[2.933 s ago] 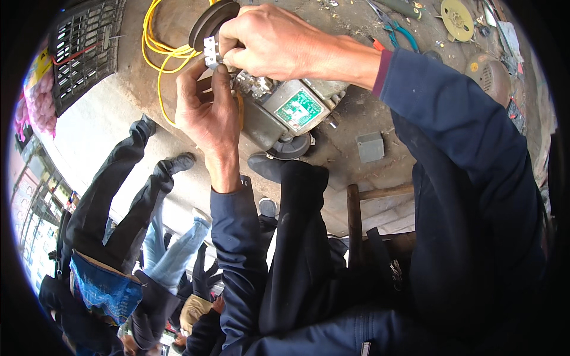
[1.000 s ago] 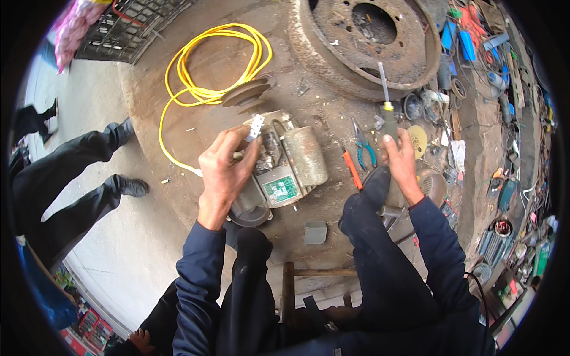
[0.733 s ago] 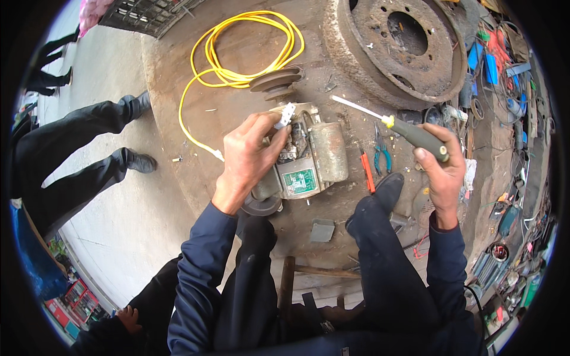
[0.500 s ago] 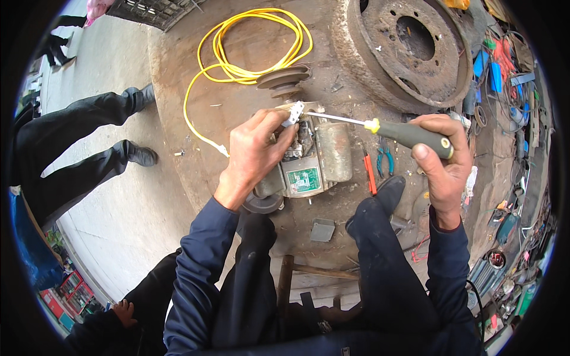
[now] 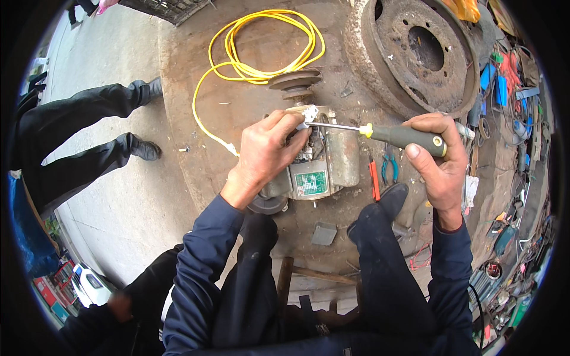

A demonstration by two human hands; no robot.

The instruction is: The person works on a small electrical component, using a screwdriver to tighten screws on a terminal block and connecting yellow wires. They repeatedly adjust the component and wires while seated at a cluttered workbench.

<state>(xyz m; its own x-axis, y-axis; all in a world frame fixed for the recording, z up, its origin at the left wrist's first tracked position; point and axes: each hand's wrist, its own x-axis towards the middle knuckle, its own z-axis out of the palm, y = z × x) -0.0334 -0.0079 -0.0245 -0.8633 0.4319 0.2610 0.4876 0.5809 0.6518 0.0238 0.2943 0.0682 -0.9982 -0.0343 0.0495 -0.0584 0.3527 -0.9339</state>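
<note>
Between the fingertips of my left hand (image 5: pixel 268 147) is a small white connector block (image 5: pixel 309 113), held above an electric motor (image 5: pixel 342 154). My right hand (image 5: pixel 440 163) is closed round the dark handle of a screwdriver (image 5: pixel 399 136) with a yellow collar. Its shaft points left, and the tip meets the connector block. The motor lies on the ground with its wiring opening uncovered, partly hidden by my left hand. A green label plate (image 5: pixel 312 183) is on its near side, and a rusty pulley (image 5: pixel 295 80) is at its far end.
A coiled yellow cable (image 5: pixel 234 68) lies beyond the motor, near a rusty wheel rim (image 5: pixel 409 53). Teal pliers (image 5: pixel 390 169) and a red-handled tool (image 5: pixel 374 180) lie right of the motor. A grey plate (image 5: pixel 323 234) is nearer me. Another person's legs (image 5: pixel 89 118) are at left.
The view has shifted slightly, so the ground things sit a little further right. The screwdriver tip stays at the connector block, and both hands keep their hold.
</note>
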